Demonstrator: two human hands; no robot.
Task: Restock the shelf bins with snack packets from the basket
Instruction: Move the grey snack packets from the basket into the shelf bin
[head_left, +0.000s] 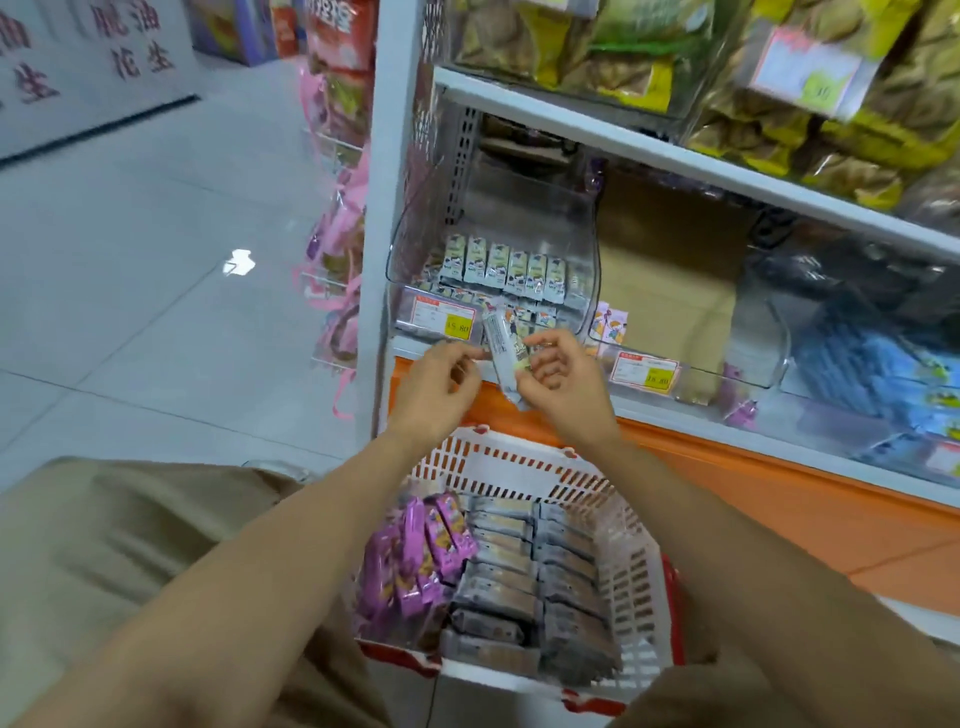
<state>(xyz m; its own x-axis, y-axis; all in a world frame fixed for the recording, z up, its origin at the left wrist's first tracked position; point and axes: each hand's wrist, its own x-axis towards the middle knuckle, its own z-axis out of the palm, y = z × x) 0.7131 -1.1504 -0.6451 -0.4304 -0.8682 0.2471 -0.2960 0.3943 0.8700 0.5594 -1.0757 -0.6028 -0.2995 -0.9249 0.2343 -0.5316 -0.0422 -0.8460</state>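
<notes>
Item 1. Two bare forearms, reaching up from the bottom edge, with khaki fabric (104, 545) under the left one.

Item 2. White slatted plastic basket with red rim (519, 465), directly below the grip and nearer the camera. Contents: pink foil snack packets (415, 556) stacked at its left side and grey-and-beige flat snack packets (535, 582) in two tidy rows at centre and right.

Item 3. Right hand (561, 379), fingers curled, pinching the lower end of one slim white-and-grey snack packet (501, 348), which stands nearly upright above the basket's far rim.

Item 4. Left hand (441, 384), fingers curled, thumb tip at the held packet's left edge. Whether it actually grips the packet cannot be told.

Item 5. Clear plastic shelf bin (582, 239), just behind and above the grip, partly filled with small standing white-and-grey packets (504, 270). A white price label with a yellow patch (444, 319) sits on its front, just left of the held packet's top.

Item 6. Second clear plastic bin (769, 364), right of the grip, showing brown cardboard (670, 291) behind it.

Item 7. Orange shelf base panel (779, 493), below and right of the grip.

Item 8. Yellow-green bagged snacks (623, 67) on the shelf well above the grip. Blue packets (857, 374) far right, blurred.

Item 9. Pink ribboned bags (337, 249) hanging on the shelf end, left of the grip, over pale grey floor tiles (130, 260).
</notes>
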